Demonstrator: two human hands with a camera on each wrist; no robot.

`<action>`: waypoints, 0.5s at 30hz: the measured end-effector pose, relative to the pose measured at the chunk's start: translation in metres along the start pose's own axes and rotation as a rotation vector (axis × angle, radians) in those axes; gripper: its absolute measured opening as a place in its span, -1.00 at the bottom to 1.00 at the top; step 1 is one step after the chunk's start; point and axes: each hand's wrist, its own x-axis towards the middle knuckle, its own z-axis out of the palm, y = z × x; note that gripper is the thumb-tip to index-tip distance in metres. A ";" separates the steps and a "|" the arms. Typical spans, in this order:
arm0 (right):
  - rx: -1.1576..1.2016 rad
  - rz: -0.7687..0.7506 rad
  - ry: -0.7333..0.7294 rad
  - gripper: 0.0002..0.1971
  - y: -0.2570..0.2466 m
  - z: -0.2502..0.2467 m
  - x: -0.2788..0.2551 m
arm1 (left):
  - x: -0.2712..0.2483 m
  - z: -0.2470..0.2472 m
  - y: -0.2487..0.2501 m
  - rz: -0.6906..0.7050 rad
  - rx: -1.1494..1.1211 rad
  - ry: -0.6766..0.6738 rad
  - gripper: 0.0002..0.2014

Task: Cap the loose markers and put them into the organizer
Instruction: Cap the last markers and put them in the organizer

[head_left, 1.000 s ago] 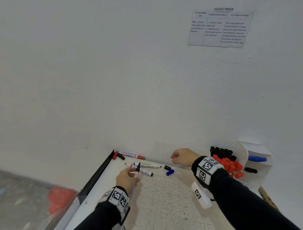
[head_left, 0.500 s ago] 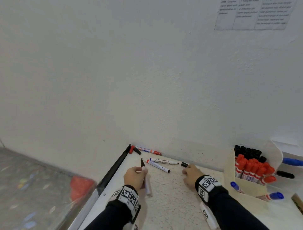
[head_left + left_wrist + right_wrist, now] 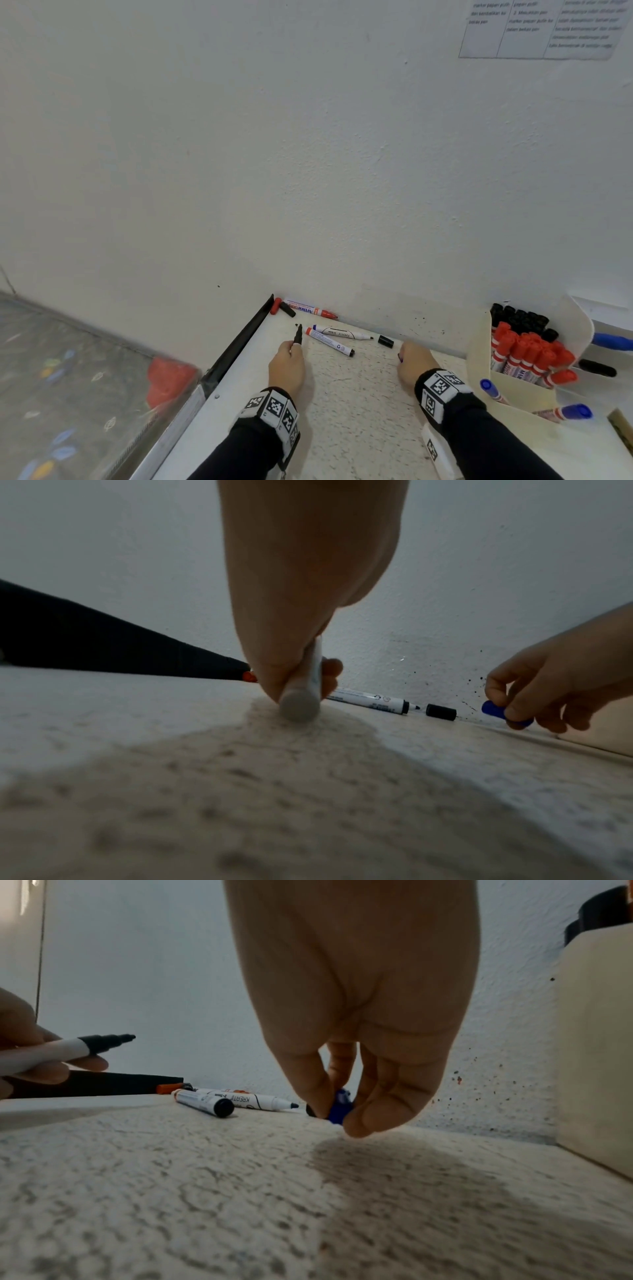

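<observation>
My left hand [image 3: 295, 346] grips an uncapped black-tipped white marker [image 3: 299, 336] low over the table, tip toward the wall; its butt end [image 3: 299, 706] faces the left wrist camera. My right hand [image 3: 402, 356] pinches a blue cap [image 3: 339, 1106] at the tabletop, beside the cream organizer [image 3: 479, 346]. The blue cap [image 3: 503, 714] also shows in the left wrist view. Between the hands lie two white markers, one uncapped [image 3: 337, 332] and one with a black end [image 3: 329, 342], and a loose black cap [image 3: 385, 341].
A red marker [image 3: 310, 308] lies along the wall with a red cap [image 3: 275, 306] and a black cap [image 3: 288, 310] at the table's far left corner. The organizer holds several red [image 3: 527, 356] and black markers; blue ones [image 3: 575, 411] lie in its front slots.
My right hand came down from beside the wall onto the blue cap and took hold of it. The left hand kept its marker and lowered it toward the table.
</observation>
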 end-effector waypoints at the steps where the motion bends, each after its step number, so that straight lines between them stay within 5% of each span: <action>1: 0.011 0.003 0.008 -0.86 0.001 -0.001 0.000 | -0.001 -0.001 0.001 0.020 0.006 0.002 -0.71; 9: 0.175 -0.029 0.123 -0.80 0.007 -0.008 0.000 | -0.004 0.005 0.003 0.033 0.064 -0.009 -0.61; 15: 0.216 -0.035 0.026 -0.62 0.007 -0.004 0.006 | -0.009 0.009 0.004 -0.031 0.069 -0.029 -0.55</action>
